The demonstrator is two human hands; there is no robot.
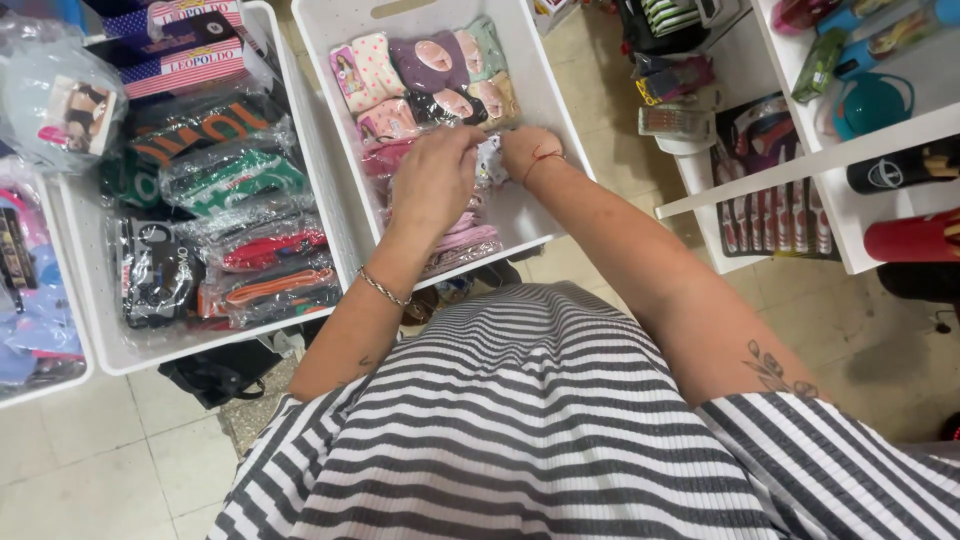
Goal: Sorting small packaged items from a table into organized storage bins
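- Head view: both hands work inside a white bin (560, 95) set on the floor; the bin holds rows of clear-wrapped garment packs.
- Left hand (435, 180): back toward the camera, fingers curled down onto the pink packs (470, 238) in the near half of the bin; what the fingertips pinch cannot be told; a chain bracelet (384, 288) sits on the wrist.
- Right hand (528, 150): just beside the left, bent down into the bin at a white pack (490, 160); its fingers are hidden, so the grip cannot be told; a red thread (541, 157) circles the wrist.
- Far half of the bin: folded packs (430, 75) in pink, purple and pale green, standing on edge in a row.
- Second bin (105, 335), to the left: green, red and black packs in plastic.
- Right side: white shelf (800, 170) with bottles and cups.
- Foreground: striped shirt (520, 430).
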